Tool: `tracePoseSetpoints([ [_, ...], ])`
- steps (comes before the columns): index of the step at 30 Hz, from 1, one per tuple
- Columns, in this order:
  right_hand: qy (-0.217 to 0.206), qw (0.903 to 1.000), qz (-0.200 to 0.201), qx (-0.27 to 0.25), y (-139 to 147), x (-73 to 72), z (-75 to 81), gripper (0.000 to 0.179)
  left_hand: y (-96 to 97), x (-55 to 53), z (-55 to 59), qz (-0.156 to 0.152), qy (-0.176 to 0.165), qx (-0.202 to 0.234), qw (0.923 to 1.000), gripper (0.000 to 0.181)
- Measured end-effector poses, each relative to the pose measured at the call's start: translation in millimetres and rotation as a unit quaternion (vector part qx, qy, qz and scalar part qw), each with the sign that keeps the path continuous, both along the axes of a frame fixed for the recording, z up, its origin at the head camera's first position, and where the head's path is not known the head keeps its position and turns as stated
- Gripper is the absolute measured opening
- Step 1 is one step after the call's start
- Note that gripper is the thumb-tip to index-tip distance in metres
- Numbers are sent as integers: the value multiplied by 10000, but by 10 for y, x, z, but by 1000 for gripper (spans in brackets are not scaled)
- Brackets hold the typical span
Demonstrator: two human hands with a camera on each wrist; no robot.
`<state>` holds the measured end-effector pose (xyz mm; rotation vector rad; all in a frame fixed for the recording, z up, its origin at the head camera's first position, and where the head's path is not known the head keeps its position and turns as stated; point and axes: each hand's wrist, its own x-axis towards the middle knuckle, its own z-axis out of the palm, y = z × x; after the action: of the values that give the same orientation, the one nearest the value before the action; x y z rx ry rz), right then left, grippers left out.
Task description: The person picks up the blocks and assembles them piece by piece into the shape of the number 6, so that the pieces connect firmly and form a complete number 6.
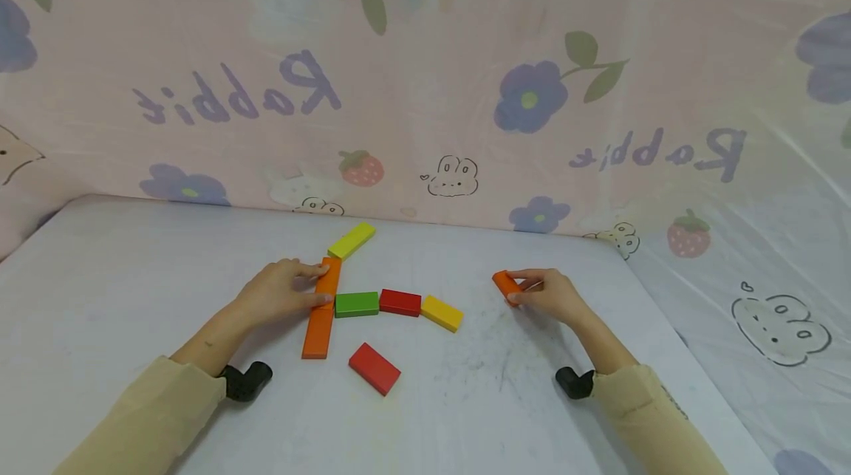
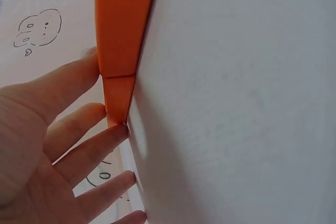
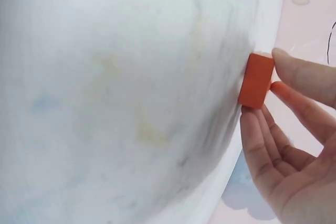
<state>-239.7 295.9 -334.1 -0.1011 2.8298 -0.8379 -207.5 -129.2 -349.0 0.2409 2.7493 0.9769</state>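
Observation:
My left hand (image 1: 282, 289) has its thumb and fingertips on the farther of two orange blocks (image 1: 328, 277), which lie end to end in a line. In the left wrist view, the thumb is near the joint between the orange blocks (image 2: 119, 98) and fingertips reach the far end. The nearer orange block (image 1: 318, 335) extends toward me. Off to the right, my right hand (image 1: 548, 294) pinches another orange block (image 1: 507, 287) between thumb and fingers; the right wrist view shows this small block (image 3: 256, 80) tilted upright, close to the tabletop.
From the orange line a green block (image 1: 357, 304), a red block (image 1: 400, 302) and a yellow block (image 1: 442, 313) run rightward in a row. A yellow-green block (image 1: 351, 240) angles off the far end. Another red block (image 1: 375, 368) lies nearer me. A patterned curtain (image 1: 425, 106) hangs behind the white table (image 1: 465, 416).

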Motion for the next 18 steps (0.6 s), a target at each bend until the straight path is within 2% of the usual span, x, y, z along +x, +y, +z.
tracePoseSetpoints([
  [11,-186,9995,252,81,-114,83,44,45,-4,-1,9,-6,-33,8,10000,59],
  [18,-215,9980,591,12,-176,150,67,45,-1,-4,7,-3,-44,36,10000,58],
])
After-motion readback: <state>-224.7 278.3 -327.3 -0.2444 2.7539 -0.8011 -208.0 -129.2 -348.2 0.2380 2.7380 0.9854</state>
